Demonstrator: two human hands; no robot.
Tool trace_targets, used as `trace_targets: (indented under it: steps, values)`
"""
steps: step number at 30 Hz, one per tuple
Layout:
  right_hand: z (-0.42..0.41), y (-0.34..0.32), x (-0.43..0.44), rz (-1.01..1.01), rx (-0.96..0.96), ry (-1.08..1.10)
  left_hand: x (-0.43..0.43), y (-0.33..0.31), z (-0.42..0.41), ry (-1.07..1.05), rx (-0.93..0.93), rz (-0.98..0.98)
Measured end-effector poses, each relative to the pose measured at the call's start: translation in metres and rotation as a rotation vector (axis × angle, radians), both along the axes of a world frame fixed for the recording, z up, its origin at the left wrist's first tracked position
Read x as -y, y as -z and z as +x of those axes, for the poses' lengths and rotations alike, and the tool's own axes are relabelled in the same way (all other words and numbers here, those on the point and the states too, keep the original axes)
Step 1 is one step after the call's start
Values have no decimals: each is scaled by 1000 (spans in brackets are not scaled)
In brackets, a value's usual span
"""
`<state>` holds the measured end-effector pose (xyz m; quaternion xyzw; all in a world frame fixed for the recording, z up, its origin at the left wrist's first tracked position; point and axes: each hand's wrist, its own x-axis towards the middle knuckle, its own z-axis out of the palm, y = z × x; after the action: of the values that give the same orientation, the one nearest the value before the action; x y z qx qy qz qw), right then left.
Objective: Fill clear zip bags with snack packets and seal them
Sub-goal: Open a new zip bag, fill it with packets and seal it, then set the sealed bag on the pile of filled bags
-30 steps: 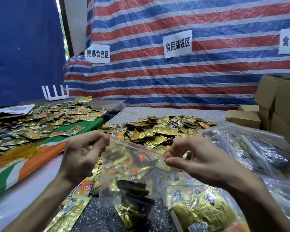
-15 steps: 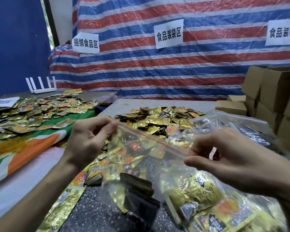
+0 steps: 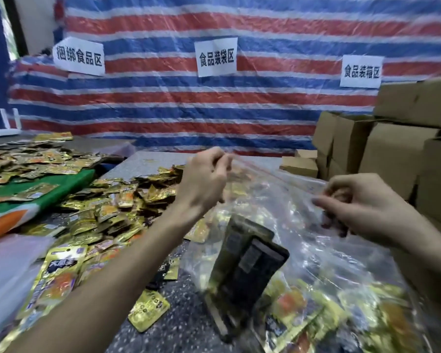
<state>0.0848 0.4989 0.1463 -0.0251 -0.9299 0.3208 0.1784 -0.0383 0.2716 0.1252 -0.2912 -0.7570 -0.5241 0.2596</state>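
With the left hand (image 3: 204, 179) still pinching one corner, the right hand (image 3: 362, 205) has slid its clamped fingers (image 3: 326, 201) along the thin red zip strip (image 3: 273, 174) to the far corner of the clear plastic zip bag (image 3: 278, 200) of gold foil snack packets (image 3: 290, 309), held above the speckled grey worktop (image 3: 178, 327), so sealing looks nearly done.

The one camera rides on the person's head, looking forward and a little down across the table (image 3: 143, 163) toward the striped tarp (image 3: 265, 110) at the back. It sits close: the left hand (image 3: 204, 180) and right hand (image 3: 367, 210), pinching a zip bag (image 3: 278, 200), fill the lower middle of its wide view.
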Motion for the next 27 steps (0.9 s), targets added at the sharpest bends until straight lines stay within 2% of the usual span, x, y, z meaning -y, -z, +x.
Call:
trace_targets:
  steps: [3,5,8,10,13,15,17,19,20,22,25,27]
  values:
    - [-17,-21,-9,-254,-294,93,-40,-38,-19,-11,-89,143]
    - [-32,-43,-14,-337,-510,132,-71,-68,-37,-47,-112,244]
    - [-56,-70,-25,-210,-773,218,-112,-100,-60,100,-22,491]
    - [-70,-72,-35,-145,-836,279,-127,-97,-69,106,-45,505]
    - [-83,-51,-54,-98,-755,355,-136,-56,-77,182,-22,329]
    - [-89,-24,-68,-47,-534,400,-133,-13,-84,193,39,86]
    - [-90,5,-75,5,-230,442,-124,33,-89,159,145,-170]
    - [-88,27,-72,1,3,447,-112,67,-88,136,245,-278]
    - [-87,33,-68,0,56,459,-106,77,-87,132,266,-273]
    - [-86,36,-57,51,72,530,-97,84,-81,151,306,-233]
    - [-86,30,-32,266,16,666,-78,81,-67,216,326,-207]
    - [-89,29,-5,314,-67,630,-53,83,-56,182,311,-212]
